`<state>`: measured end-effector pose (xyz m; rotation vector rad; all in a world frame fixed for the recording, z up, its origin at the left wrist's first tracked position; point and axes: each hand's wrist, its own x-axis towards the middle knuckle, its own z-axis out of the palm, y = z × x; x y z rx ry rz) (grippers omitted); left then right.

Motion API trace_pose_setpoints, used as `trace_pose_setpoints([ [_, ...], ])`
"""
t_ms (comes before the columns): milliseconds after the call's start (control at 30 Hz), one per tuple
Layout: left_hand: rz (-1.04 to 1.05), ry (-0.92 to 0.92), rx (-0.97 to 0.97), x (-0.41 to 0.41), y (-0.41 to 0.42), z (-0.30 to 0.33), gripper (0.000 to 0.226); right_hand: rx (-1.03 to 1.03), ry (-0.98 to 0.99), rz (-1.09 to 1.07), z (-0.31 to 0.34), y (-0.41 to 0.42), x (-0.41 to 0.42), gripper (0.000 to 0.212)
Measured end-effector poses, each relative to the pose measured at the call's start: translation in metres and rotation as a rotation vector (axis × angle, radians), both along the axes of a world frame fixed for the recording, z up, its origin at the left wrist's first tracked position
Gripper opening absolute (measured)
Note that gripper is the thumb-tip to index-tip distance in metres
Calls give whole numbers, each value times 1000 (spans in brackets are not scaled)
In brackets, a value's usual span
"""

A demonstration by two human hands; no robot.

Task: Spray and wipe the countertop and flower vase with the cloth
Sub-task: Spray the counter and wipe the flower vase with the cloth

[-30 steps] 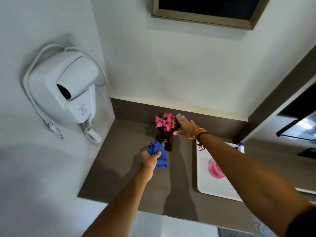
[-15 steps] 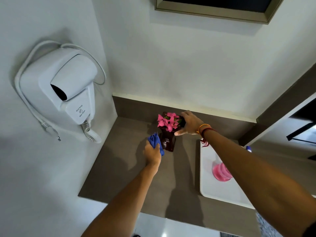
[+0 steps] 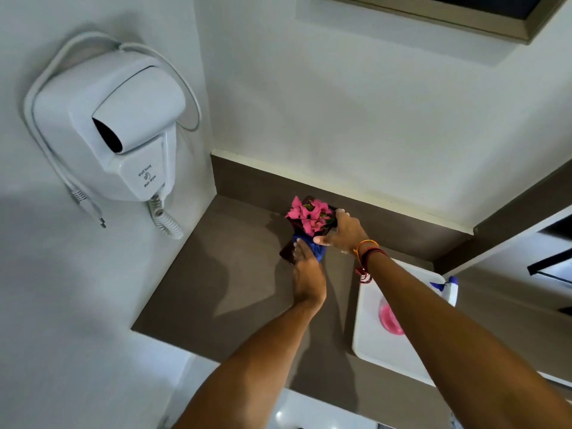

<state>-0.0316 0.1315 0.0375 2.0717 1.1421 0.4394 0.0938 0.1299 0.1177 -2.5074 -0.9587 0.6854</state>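
Note:
A dark red vase point(image 3: 288, 252) with pink flowers point(image 3: 309, 215) leans at the back of the brown countertop point(image 3: 223, 280), tilted toward me. My right hand point(image 3: 342, 232) grips its upper part beside the flowers. My left hand point(image 3: 308, 280) presses a blue cloth point(image 3: 312, 247) against the vase's side, and the cloth hides most of the vase body. A spray bottle point(image 3: 448, 289) with a blue nozzle stands to the right, behind my right forearm.
A white tray point(image 3: 371, 339) with a pink object point(image 3: 390, 320) lies right of the vase. A white wall-mounted hair dryer point(image 3: 120, 131) with a coiled cord hangs on the left wall. A picture frame point(image 3: 433, 17) hangs above.
My right hand closed on the vase top and tilted it. My left hand brought the blue cloth up onto the vase's side.

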Motion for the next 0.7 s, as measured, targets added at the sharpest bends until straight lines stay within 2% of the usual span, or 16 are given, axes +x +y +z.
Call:
trace_pose_setpoints([
  [100,-230,162,207,-13,9,-16,60,2,-9,-3,1,0,-1,84],
  [167,-315,264,275,-29,18,-24,53,17,-2,-8,1,-1,-3,81],
  [200,-267,303,264,-35,22,-27,49,24,-2,-12,2,-2,-4,80],
  [267,-39,369,170,-42,30,-23,41,29,-1,-18,3,-4,-6,79],
  [333,158,353,54,-39,39,-16,43,27,-1,-14,4,-4,-7,78],
  [367,189,320,35,-34,41,-15,46,20,-5,-6,5,-3,-7,78],
  [500,57,251,80,-5,35,-13,48,-17,-27,28,6,-1,-4,81],
  [633,15,250,120,12,12,-26,45,-25,-26,25,3,0,-1,83],
  [700,-62,317,215,7,7,-41,45,-27,-22,28,2,1,-1,83],
])
